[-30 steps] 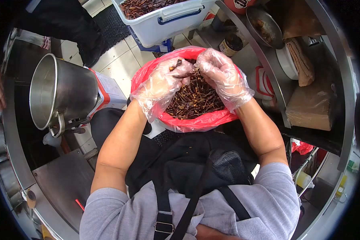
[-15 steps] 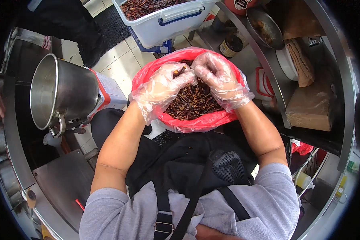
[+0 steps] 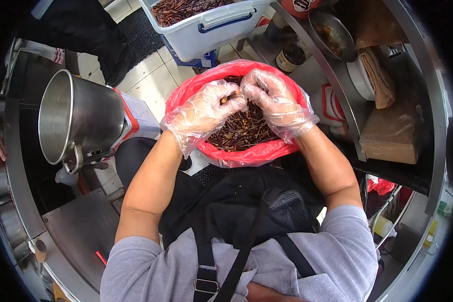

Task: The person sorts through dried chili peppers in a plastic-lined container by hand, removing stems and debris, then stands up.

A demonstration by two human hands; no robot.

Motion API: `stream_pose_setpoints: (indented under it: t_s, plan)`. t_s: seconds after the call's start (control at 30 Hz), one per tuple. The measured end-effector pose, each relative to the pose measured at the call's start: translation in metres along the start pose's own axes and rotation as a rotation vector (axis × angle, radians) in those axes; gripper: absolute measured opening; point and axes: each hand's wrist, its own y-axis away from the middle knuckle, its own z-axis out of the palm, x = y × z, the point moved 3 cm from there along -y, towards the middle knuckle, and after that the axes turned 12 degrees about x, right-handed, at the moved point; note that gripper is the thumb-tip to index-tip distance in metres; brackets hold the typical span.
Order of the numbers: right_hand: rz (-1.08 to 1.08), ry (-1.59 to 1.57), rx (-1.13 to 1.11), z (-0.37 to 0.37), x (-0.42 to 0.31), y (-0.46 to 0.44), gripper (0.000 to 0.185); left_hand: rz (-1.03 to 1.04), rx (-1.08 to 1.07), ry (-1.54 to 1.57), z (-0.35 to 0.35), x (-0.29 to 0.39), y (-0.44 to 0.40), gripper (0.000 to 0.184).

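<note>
A round container lined with a red plastic bag sits before me, holding a heap of dark dried chilies and thin stems. Over its left half is my left hand, in a clear plastic glove, its fingers closed on a dried chili whose pale end shows beside the thumb. My right hand, gloved alike, is pinched shut, fingertips close to the left hand's. Whatever lies between those fingertips is too small to make out.
A clear tub of dried chilies stands ahead. To the left, a steel pot rests beside a red-and-white tin. Shelves at right hold a jar, a pan and a cardboard box. Another person's leg is upper left.
My left hand has shifted slightly, and the chili in it is turned and more covered by the fingers. My right hand stays pinched in nearly the same place.
</note>
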Motion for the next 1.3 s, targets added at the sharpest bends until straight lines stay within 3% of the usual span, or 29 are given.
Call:
stream_pose_setpoints:
  t_s: [0.13, 0.2, 0.23, 0.3, 0.4, 0.43, 0.5, 0.57, 0.63, 0.7, 0.77, 0.83, 0.87, 0.93, 1.0, 1.07, 1.13, 1.17, 1.2, 1.3]
  plan:
    - [0.155, -0.231, -0.021, 0.008, -0.001, 0.004, 0.019, 0.107, -0.004, -0.085, -0.004, 0.007, 0.0, 0.028]
    - [0.312, -0.368, -0.018, 0.012, -0.008, 0.008, 0.024, 0.333, 0.02, -0.347, -0.005, 0.005, -0.001, 0.015]
    - [0.31, -0.368, -0.017, 0.009, -0.008, 0.008, 0.024, 0.335, 0.019, -0.348, -0.006, 0.005, -0.001, 0.015]
    - [0.486, -0.455, -0.127, 0.005, -0.003, 0.009, 0.027, 0.659, 0.136, -0.521, -0.009, 0.016, 0.002, 0.013]
    - [0.485, -0.595, -0.274, -0.006, -0.004, 0.007, 0.029, 0.598, 0.131, -0.43, -0.019, 0.03, -0.003, 0.016]
    - [0.473, -0.601, -0.266, -0.007, -0.007, 0.008, 0.029, 0.686, 0.188, -0.469, -0.024, 0.04, -0.004, 0.008]
    - [0.424, -0.616, -0.252, -0.009, -0.017, 0.007, 0.03, 0.669, 0.416, -0.435, -0.038, 0.062, 0.003, 0.002]
    - [0.408, -0.595, -0.225, -0.007, -0.016, 0.005, 0.029, 0.69, 0.665, -0.07, -0.059, 0.067, -0.002, 0.01]
    - [0.343, -0.541, -0.165, -0.002, -0.009, 0.003, 0.028, 0.697, 0.802, 0.045, -0.078, 0.116, -0.013, 0.011]
    - [0.272, -0.386, -0.16, -0.002, -0.003, 0.002, 0.032, 0.766, 0.915, -0.035, -0.103, 0.151, -0.048, 0.017]
    - [0.256, -0.326, -0.119, -0.004, 0.001, 0.001, 0.03, 0.617, 0.855, -0.622, -0.134, 0.17, -0.113, 0.042]
    - [0.159, -0.285, -0.103, -0.001, 0.007, -0.001, 0.029, 0.504, 0.762, -1.232, -0.183, 0.1, -0.199, 0.073]
    - [0.075, -0.24, -0.069, -0.007, 0.008, -0.004, 0.028, 0.26, 0.624, -1.307, -0.171, 0.104, -0.183, 0.093]
    - [0.052, -0.153, -0.054, -0.014, 0.002, -0.006, 0.021, 0.518, 0.671, -1.329, -0.146, 0.121, -0.162, 0.087]
    - [0.081, -0.09, -0.008, -0.02, -0.011, 0.004, 0.02, 0.598, 0.574, -1.201, -0.093, 0.153, -0.144, 0.067]
    - [0.039, -0.08, -0.057, -0.014, -0.005, 0.001, 0.022, 0.756, 0.199, -1.087, -0.03, 0.179, -0.12, 0.052]
    - [-0.032, 0.085, -0.062, -0.017, -0.018, 0.005, 0.024, 0.712, -0.33, -0.988, 0.042, 0.212, -0.069, 0.048]
    - [0.009, 0.146, 0.076, -0.014, 0.015, 0.014, 0.027, 1.0, -0.509, -0.939, 0.065, 0.215, -0.043, 0.04]
    - [-0.018, 0.156, 0.043, -0.017, 0.012, 0.015, 0.027, 0.945, -0.538, -0.944, 0.085, 0.235, -0.013, 0.031]
    - [-0.08, 0.101, -0.04, -0.016, 0.002, 0.015, 0.027, 1.113, -0.699, -0.785, 0.107, 0.263, 0.034, 0.031]
